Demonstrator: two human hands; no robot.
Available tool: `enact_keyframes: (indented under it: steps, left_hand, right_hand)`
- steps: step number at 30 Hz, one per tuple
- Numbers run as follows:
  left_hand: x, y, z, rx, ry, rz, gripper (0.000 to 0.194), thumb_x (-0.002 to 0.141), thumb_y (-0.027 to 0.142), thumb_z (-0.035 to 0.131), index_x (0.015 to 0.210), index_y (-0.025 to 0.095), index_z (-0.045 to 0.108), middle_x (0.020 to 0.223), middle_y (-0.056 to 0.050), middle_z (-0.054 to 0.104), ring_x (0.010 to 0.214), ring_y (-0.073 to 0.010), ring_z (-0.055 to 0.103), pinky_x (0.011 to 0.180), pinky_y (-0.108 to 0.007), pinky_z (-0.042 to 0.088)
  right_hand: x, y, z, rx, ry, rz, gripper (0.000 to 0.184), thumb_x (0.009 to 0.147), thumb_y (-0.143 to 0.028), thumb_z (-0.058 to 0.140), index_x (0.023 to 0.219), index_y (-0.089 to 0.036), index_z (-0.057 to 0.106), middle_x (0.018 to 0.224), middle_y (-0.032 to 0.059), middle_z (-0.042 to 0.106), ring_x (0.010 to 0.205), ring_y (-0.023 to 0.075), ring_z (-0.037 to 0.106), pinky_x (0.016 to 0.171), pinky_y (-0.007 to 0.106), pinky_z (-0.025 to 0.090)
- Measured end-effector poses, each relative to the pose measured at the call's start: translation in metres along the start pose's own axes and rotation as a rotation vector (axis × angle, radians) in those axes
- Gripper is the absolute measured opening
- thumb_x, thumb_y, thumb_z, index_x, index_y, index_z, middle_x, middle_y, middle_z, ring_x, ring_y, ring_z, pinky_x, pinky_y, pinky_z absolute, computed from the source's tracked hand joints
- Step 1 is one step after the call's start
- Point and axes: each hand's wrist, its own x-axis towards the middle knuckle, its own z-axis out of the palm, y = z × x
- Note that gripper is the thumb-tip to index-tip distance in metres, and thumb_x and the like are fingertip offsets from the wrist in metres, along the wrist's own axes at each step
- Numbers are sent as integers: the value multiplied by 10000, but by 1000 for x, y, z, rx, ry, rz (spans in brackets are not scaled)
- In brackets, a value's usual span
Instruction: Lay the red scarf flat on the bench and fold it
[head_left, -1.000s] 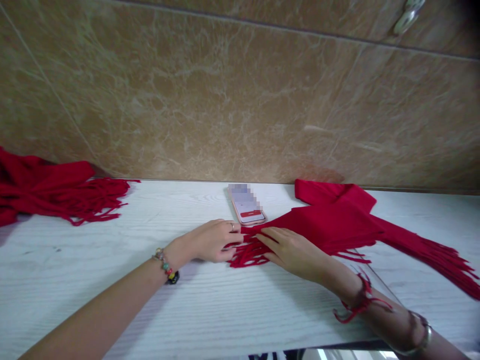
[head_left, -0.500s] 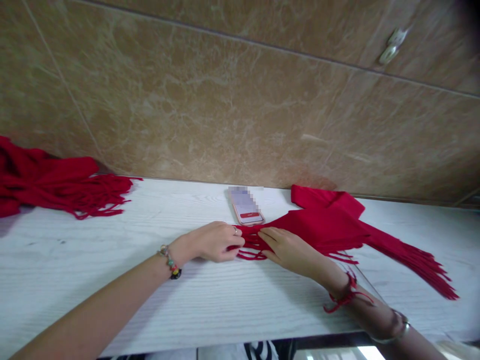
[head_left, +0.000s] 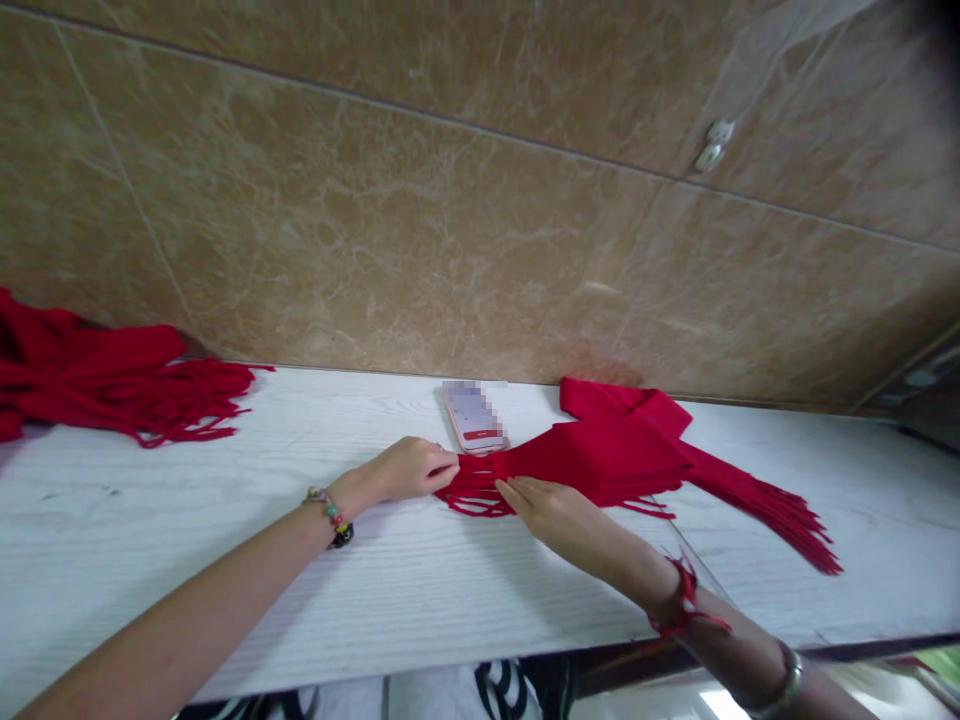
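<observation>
Red fabric (head_left: 600, 460) lies on the phone's (head_left: 475, 418) near right side, its fringe (head_left: 476, 500) fanned out just before it. The left hand (head_left: 405, 468) closes on the upper strands; the right hand (head_left: 555, 510), loosely open, touches the fringe's root, so those strands look drawn fairly straight while the lower ones curve loosely.

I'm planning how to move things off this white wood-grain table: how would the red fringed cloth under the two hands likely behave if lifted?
The red fringed cloth would probably sag and fold, since it lies in soft overlapping layers. Its loose, thin strands would likely dangle and might tangle.
</observation>
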Motion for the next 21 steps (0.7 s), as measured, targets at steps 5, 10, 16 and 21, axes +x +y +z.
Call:
enact_keyframes:
  steps: [5, 10, 16, 21]
  left_hand:
    - [1, 4, 1, 94, 36, 36, 240, 861, 159, 398, 674, 166, 548, 649, 1, 581, 585, -111, 522, 576, -200, 367]
    - [9, 3, 0, 96, 74, -43, 213, 861, 152, 393, 823, 162, 603, 815, -35, 628, 748, -139, 571, 706, -228, 429]
    - [42, 11, -10, -192, 2, 5, 437, 751, 131, 538, 1185, 169, 495, 1213, -93, 522, 1133, -207, 470, 979, -331, 352]
    - [58, 20, -4, -584, -36, 129, 628, 617, 233, 707, 1201, 169, 486, 1220, -97, 534, 1110, -258, 492, 984, -387, 351]
  right_hand:
    - [15, 2, 0, -54, -83, -85, 235, 828, -33, 446, 1032, -117, 525, 803, 82, 642, 687, 186, 609, 541, 266, 464]
    - [14, 11, 13, 123, 42, 123, 171, 823, -16, 409, 880, -143, 509, 748, 51, 611, 648, 150, 562, 553, 233, 397]
    - [13, 24, 10, 507, 460, 403, 215, 714, 5, 399, 696, -179, 509, 671, 18, 580, 596, 127, 509, 566, 215, 388]
    - [17, 36, -4, 726, 586, 512, 222, 685, -36, 432, 705, -180, 600, 727, 27, 656, 668, 143, 589, 659, 247, 449]
